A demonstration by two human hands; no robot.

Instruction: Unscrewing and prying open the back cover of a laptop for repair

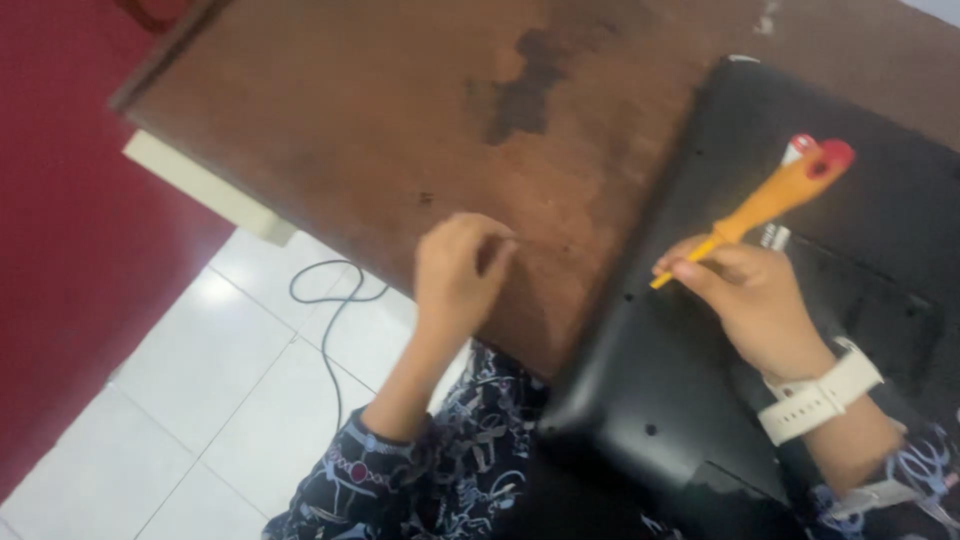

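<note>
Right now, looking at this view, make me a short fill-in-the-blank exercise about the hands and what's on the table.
1. The right hand grips a screwdriver with an ____ handle.
2. The screwdriver tip meets the back of a ____ device shell.
3. The left hand rests pinched on the ____ wooden table.
4. A white ____ is on the right wrist.

Missing words: orange; black; brown; watch

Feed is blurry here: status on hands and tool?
Right hand grips orange screwdriver, tip at black laptop base. Left hand pinched over brown table. Nothing in between.
</note>
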